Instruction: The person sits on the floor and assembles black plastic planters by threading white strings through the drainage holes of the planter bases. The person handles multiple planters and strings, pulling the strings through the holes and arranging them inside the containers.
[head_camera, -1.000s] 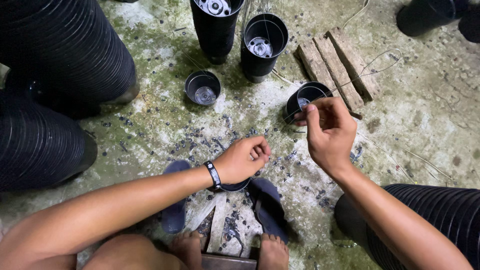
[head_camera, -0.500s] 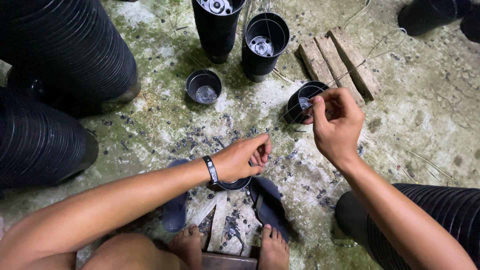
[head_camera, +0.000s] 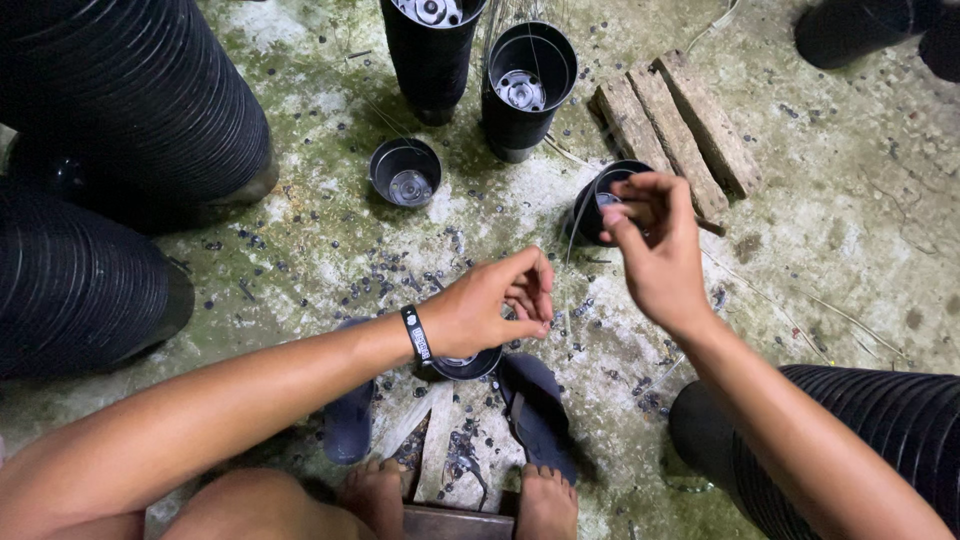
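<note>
Wire (head_camera: 566, 262), thin and pale, runs between our two hands in the head view, a fine strand that we can follow only in parts against the mottled concrete floor (head_camera: 850, 220). Our left hand (head_camera: 490, 310) sits low and central, fingers curled inward with thumb and fingertips pinched together; we cannot tell for sure that the strand is caught in that pinch, though it ends there. A black wristband (head_camera: 417, 334) circles that wrist. Just under the hand, partly hidden by it, lies a small black pot (head_camera: 468, 364) on the floor.

Our right hand (head_camera: 655, 255) is raised higher and to the right, thumb and forefinger closed in a tight pinch, the other fingers loosely bent; the strand seems to hang from that pinch. Behind it, touching its outline in this view, stands another black pot (head_camera: 600, 200) on its side, beside three weathered wooden slats (head_camera: 680, 130).

Further up we see a short open pot (head_camera: 405, 172) and two taller stacks of pots (head_camera: 528, 85). Large ribbed black stacks (head_camera: 120, 100) lie at the left, another at lower right (head_camera: 870, 430). Our bare feet rest on dark sandals (head_camera: 535, 415) at the bottom edge.
</note>
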